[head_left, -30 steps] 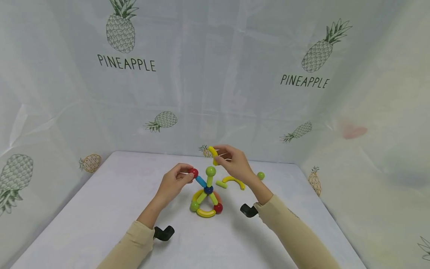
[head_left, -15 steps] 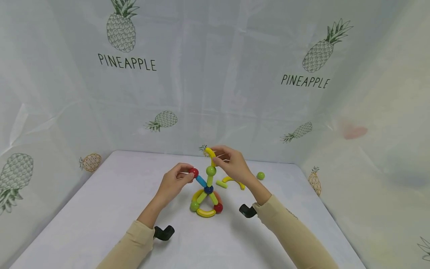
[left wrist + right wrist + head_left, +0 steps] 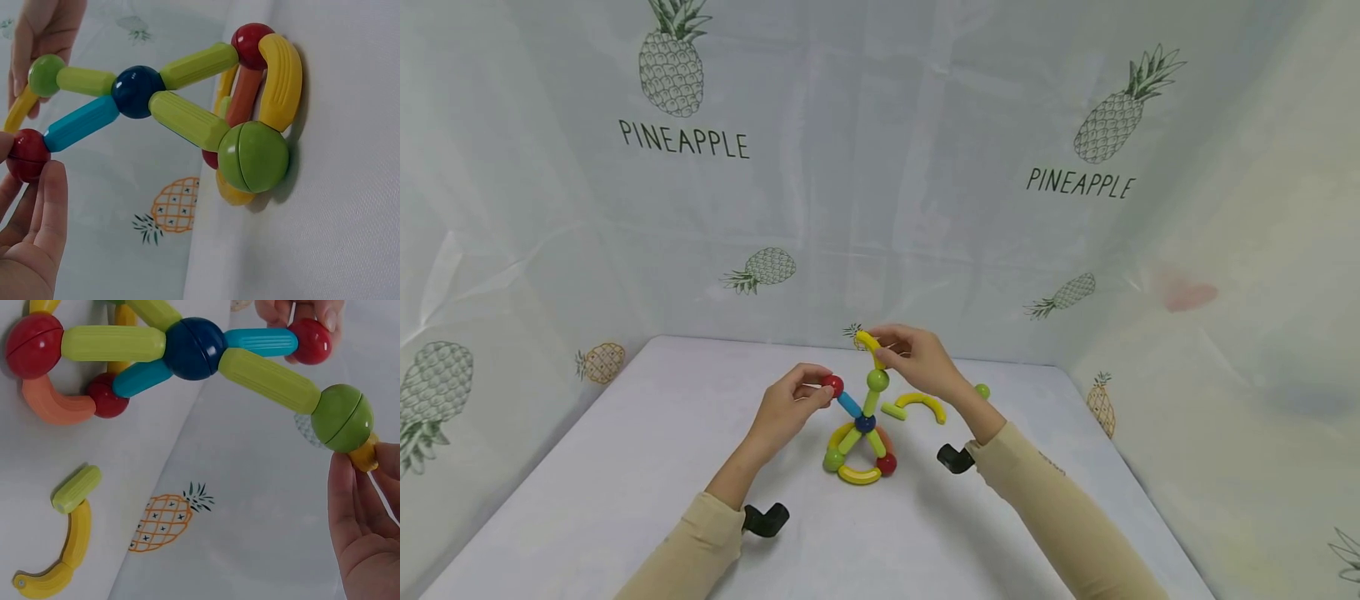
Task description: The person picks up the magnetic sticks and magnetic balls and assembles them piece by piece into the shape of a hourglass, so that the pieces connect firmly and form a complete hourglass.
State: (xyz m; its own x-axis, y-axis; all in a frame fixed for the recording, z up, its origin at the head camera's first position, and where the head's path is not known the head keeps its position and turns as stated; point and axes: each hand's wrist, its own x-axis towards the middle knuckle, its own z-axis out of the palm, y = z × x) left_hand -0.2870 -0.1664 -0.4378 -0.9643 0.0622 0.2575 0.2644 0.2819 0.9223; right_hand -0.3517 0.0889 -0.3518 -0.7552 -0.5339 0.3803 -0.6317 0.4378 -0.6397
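A construction of balls and rods stands on the table, joined at a dark blue ball (image 3: 865, 423). Its base is a ring of curved rods with a red ball (image 3: 887, 464) and a green ball (image 3: 253, 156). My left hand (image 3: 790, 410) pinches the red ball (image 3: 28, 155) that tops the blue rod (image 3: 81, 124). In my right hand (image 3: 922, 360) is a yellow curved rod (image 3: 871, 346), pinched between thumb and fingers. Its lower end meets the upper green ball (image 3: 342, 419), which sits on a light green rod (image 3: 272, 381).
Right of the construction lie a loose yellow curved rod (image 3: 931, 402) and a short green rod (image 3: 893, 411), touching each other. Farther right a loose green ball (image 3: 982, 391) is partly behind the right wrist. A pineapple-print curtain (image 3: 880, 208) rises behind the white table (image 3: 647, 467).
My right hand has lowered the yellow curved rod onto the upper green ball. That ball and its rod have then leaned slightly right. My left hand stays put.
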